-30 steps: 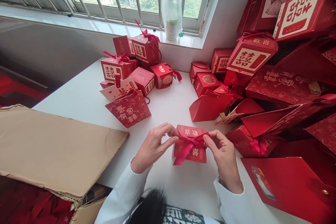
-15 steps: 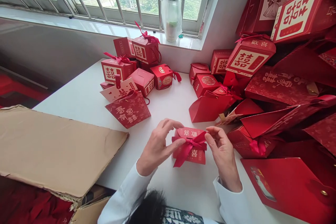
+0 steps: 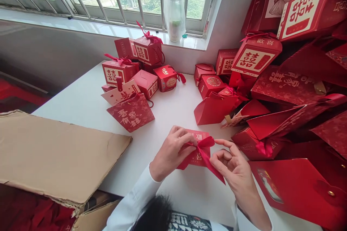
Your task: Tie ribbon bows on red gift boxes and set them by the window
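A small red gift box [image 3: 202, 134] with pale printed characters rests on the white table in front of me. A crimson ribbon [image 3: 205, 146] is tied in a bow across its top. My left hand [image 3: 176, 148] is closed over the left side of the bow, thumb and fingers pinching the ribbon and covering part of the box. On the other side, my right hand [image 3: 230, 162] has its thumb and curled fingers at the ribbon tail that slants down past the box's front edge. Its index finger reaches to the tip of the right loop.
Several red gift boxes [image 3: 145, 83] and a tilted red bag [image 3: 132, 113] stand at the back left. Red boxes and bags [image 3: 284, 83] pile up along the right. A cardboard carton [image 3: 59, 151] sits at left. A plastic-covered bottle [image 3: 175, 16] stands on the windowsill.
My left fingers have closed onto the bow's left side. My right hand has moved slightly right and down, and a ribbon tail now stretches toward the lower right.
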Demonstrator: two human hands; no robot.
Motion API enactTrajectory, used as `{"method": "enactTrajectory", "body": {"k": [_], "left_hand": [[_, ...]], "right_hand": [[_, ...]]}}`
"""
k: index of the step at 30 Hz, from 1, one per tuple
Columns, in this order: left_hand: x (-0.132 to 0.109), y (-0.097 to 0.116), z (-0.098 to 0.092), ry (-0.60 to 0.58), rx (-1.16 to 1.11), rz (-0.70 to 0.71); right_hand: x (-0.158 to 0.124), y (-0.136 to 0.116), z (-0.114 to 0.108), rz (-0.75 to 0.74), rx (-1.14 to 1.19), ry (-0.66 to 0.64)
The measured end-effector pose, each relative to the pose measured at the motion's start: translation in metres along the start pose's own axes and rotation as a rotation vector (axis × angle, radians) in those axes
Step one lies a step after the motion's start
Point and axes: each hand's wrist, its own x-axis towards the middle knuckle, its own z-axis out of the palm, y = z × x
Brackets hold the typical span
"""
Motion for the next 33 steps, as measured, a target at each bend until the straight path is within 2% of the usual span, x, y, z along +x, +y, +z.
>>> {"method": "enactTrajectory", "body": {"k": [6, 10, 14, 17, 19, 22, 27, 33], "left_hand": [[0.002, -0.002, -0.002, -0.042, 0.005, -0.009], [-0.003, -0.003, -0.010, 0.008, -0.015, -0.034], [-0.010, -0.003, -0.021, 0.066, -0.032, -0.204], [-0.012, -0.004, -0.025, 0.047, -0.059, -0.353], [-0.012, -0.004, -0.023, 0.022, -0.096, -0.398], [-0.010, -0.005, -0.019, 0.023, -0.155, -0.418], [-0.009, -0.010, -0.016, 0.070, -0.288, -0.424], [-0.002, -0.017, -0.014, 0.155, -0.420, -0.365]], "right_hand": [[-0.010, 0.010, 0.005, -0.047, -0.310, 0.134], [-0.014, 0.006, 0.005, -0.089, -0.394, 0.133], [-0.008, 0.001, 0.003, -0.102, -0.350, 0.199], [0.004, -0.002, 0.004, -0.121, -0.329, 0.254], [0.012, -0.005, 0.007, -0.142, -0.345, 0.226], [0.020, -0.006, 0.011, -0.194, -0.387, 0.169], [0.021, 0.000, 0.011, -0.218, -0.363, 0.166], [0.014, 0.002, 0.011, -0.253, -0.287, 0.167]]}}
